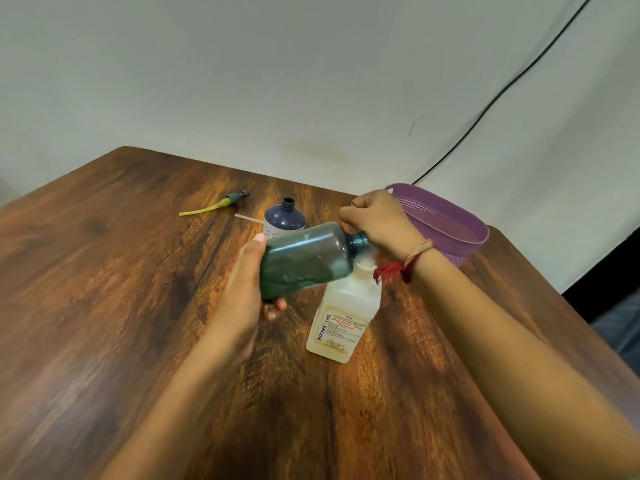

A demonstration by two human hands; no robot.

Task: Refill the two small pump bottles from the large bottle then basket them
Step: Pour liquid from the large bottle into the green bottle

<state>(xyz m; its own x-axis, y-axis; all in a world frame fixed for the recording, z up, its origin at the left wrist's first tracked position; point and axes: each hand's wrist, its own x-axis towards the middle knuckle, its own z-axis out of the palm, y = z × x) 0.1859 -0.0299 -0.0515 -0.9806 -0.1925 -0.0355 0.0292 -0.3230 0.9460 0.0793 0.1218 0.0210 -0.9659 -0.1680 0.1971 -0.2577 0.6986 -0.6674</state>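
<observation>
Left hand [242, 292] grips teal small bottle [304, 258] around base, bottle tipped on side in air, neck pointing right. Right hand [377, 220] fisted at that neck, likely around pump head; contents of fist hidden. Large white bottle [346, 317] upright on wooden table [121, 271], just below teal bottle. Dark blue small bottle [284, 220] upright behind, uncapped. Detached pump [235, 198] lying far left. Purple basket [464, 254] behind right hand.

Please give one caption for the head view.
Left hand holds a tilted teal bottle; right hand at its neck, handrub bottle nearby.
</observation>
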